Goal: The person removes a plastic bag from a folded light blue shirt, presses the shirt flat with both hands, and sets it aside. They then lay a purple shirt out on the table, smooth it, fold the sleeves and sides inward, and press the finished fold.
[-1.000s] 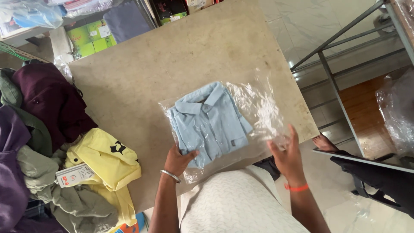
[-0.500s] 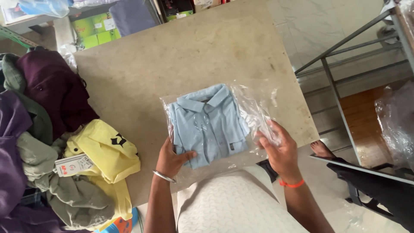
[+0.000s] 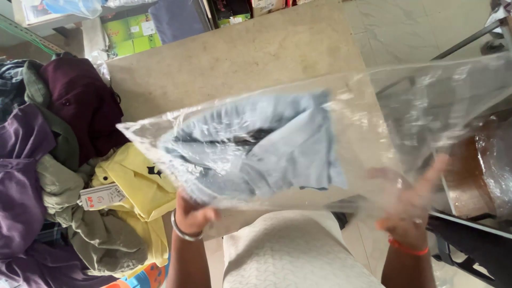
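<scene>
— Clear plastic bag (image 3: 341,144), was it on the counter (image 3: 240,64)?

— No, lifted above it, a pale blue shirt (image 3: 266,149) inside.

— And the hands?

— Left hand (image 3: 193,213) had fingers clamped on the bag's near-left edge; right hand (image 3: 413,205) gripped its near-right edge. Clothes (image 3: 64,160) were heaped at left.

bag: clear plastic bag (image 3: 405,122), crinkly, held up off the table and tilted, open end flaring to the right
shirt: light blue shirt (image 3: 266,152) inside, kinda bunched toward the bag's left end
</scene>
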